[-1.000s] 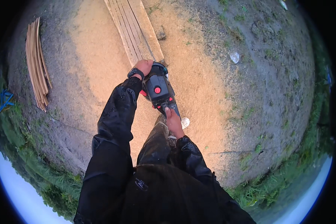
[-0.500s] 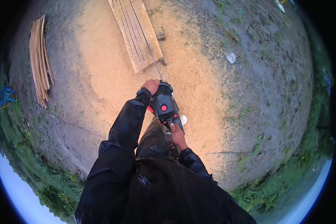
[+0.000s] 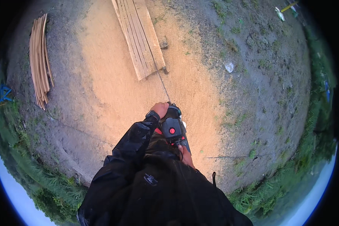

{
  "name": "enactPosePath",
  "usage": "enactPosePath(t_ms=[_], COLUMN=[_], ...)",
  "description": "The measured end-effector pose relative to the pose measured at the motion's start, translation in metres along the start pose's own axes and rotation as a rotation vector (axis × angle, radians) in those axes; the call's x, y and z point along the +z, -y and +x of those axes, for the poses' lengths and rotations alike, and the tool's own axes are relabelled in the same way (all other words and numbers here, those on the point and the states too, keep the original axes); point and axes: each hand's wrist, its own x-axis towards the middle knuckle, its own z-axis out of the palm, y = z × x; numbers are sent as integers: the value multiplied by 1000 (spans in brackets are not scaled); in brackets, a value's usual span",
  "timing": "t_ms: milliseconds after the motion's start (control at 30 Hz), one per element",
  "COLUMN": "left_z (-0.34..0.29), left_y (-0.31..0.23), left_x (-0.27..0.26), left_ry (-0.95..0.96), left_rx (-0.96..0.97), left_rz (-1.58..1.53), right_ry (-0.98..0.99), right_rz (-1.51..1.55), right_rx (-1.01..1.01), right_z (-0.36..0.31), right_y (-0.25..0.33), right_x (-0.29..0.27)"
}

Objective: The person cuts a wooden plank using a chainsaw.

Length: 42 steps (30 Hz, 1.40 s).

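Observation:
A black chainsaw [image 3: 172, 124] with a red round cap is held in front of my body, its guide bar [image 3: 163, 83] pointing away from me. My left hand [image 3: 161, 109] is closed around the front handle. At the rear handle my right hand [image 3: 186, 156] is closed too, partly hidden by my jacket. Ahead lies a long timber slab [image 3: 144, 45] with several straight lengthwise cuts. The bar reaches the slab's near end by its right side, in line with a cut; where its tip ends I cannot make out.
Pale sawdust [image 3: 113, 94] covers the ground around the slab. A dark block [image 3: 164, 42] sits against the slab's right edge. Far left is a stack of thin planks [image 3: 41, 60], with a blue object [image 3: 3, 94] nearby. A whitish scrap [image 3: 229, 67] lies on the right.
The chainsaw and both hands have come back toward my body and slightly right. More of the bar now shows between the saw body and the slab. Both hands keep their hold.

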Motion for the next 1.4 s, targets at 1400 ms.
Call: enactPosePath(t_ms=[1400], left_z=[-93], left_y=[-14], left_x=[82], left_ry=[-403], left_rx=[149], left_rz=[162], right_ry=[46], right_rz=[-360], right_rx=[-353], right_z=[-51], right_y=[-79], right_x=[-125])
